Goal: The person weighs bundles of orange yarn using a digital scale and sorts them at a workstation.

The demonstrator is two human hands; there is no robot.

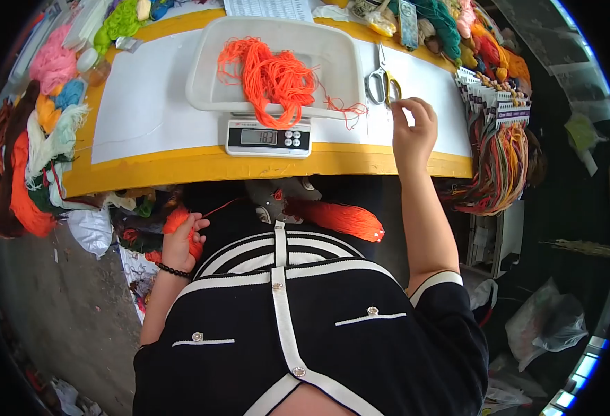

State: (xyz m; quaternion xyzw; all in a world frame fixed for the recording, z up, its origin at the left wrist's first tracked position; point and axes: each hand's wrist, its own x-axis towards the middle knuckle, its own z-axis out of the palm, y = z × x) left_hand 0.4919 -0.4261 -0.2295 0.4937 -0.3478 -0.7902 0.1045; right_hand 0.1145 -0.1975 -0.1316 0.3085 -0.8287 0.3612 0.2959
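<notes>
My left hand [182, 243] is low at the left, below the table's front edge, its fingers closed round a bundle of orange-red thread [175, 219]. From it a single strand runs right toward my lap. Over the right side of the table is my right hand [416, 132], fingers curled with thumb and index close together. Its fingertips meet the yellow handle of the scissors [382, 78]; whether they grip it or something thin, I cannot make out. A skein of orange-red thread [336, 217] lies across my lap, its far end bound.
A white plastic tray [201, 80] with loose orange-red thread [270, 80] sits on a digital scale [269, 137] reading about 183. Thread cards with many-coloured strands [502, 139] hang at the table's right edge. Coloured yarn [55, 55] crowds the left; a phone-like device [407, 24] lies behind.
</notes>
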